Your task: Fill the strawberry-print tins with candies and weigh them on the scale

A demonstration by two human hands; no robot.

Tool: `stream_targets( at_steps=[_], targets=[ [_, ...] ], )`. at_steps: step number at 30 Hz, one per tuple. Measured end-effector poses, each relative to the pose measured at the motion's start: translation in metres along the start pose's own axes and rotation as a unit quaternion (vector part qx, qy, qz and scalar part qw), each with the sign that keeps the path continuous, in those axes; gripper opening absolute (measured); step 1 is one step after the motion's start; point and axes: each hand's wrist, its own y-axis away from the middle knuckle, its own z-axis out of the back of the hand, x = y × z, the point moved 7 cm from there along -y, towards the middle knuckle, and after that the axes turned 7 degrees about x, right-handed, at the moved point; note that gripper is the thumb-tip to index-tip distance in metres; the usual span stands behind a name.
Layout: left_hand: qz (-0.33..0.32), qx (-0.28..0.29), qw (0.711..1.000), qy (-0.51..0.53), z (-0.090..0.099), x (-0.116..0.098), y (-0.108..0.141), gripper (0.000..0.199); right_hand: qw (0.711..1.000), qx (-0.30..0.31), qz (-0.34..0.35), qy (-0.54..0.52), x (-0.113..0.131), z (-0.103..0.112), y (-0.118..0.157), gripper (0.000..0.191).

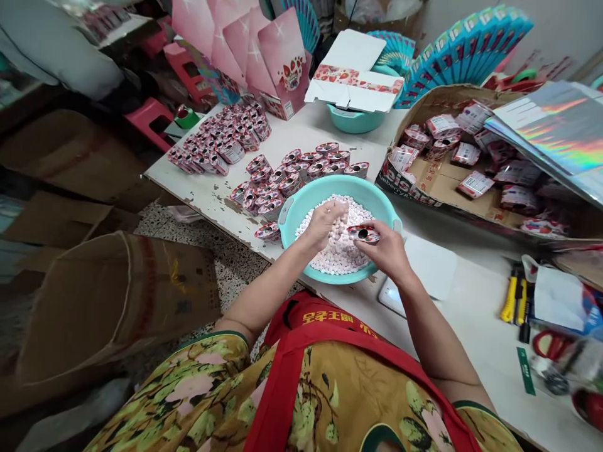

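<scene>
A turquoise basin (379, 198) on the white table holds many small pale pink pellets (336, 254). Over its left half is my left hand (325, 221), fingers curled together above the pellets with some pellets at the fingertips. My right hand (387, 248) grips a small red and white printed packet (362, 234) over the basin's right side; a dark round opening shows on the packet's upper face. Just behind and left of the basin stand rows of similar packets (289, 182) with round openings facing up.
More packets (230, 135) stand farther left. A cardboard box (440, 169) of packets is at the right, with shiny sheets (560, 125) on it. A white scale (431, 267), yellow cutters (509, 300), pink boxes (282, 56) and a floor carton (174, 282) surround the work area. A person's leg (61, 50) shows upper left.
</scene>
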Motion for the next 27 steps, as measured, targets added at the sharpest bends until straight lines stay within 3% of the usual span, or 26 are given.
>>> stream_targets(
  at_steps=[3,6,19,27],
  targets=[
    [-0.058,-0.046,0.989,0.128,-0.014,-0.012,0.001,0.032,1.0,0.023,-0.006,0.019,0.005,-0.019,-0.001,0.033],
    [-0.087,-0.084,0.976,0.181,-0.018,-0.007,-0.002,0.033,0.999,0.024,-0.027,0.018,0.007,-0.028,-0.003,0.031],
    [-0.101,-0.052,0.987,0.115,-0.028,-0.007,-0.01,0.052,0.998,-0.02,-0.062,-0.002,-0.001,-0.026,-0.008,0.036],
    [-0.081,-0.069,0.992,0.069,-0.03,-0.007,-0.02,0.057,0.997,-0.022,-0.07,-0.032,-0.004,-0.021,-0.01,0.039]
  ],
)
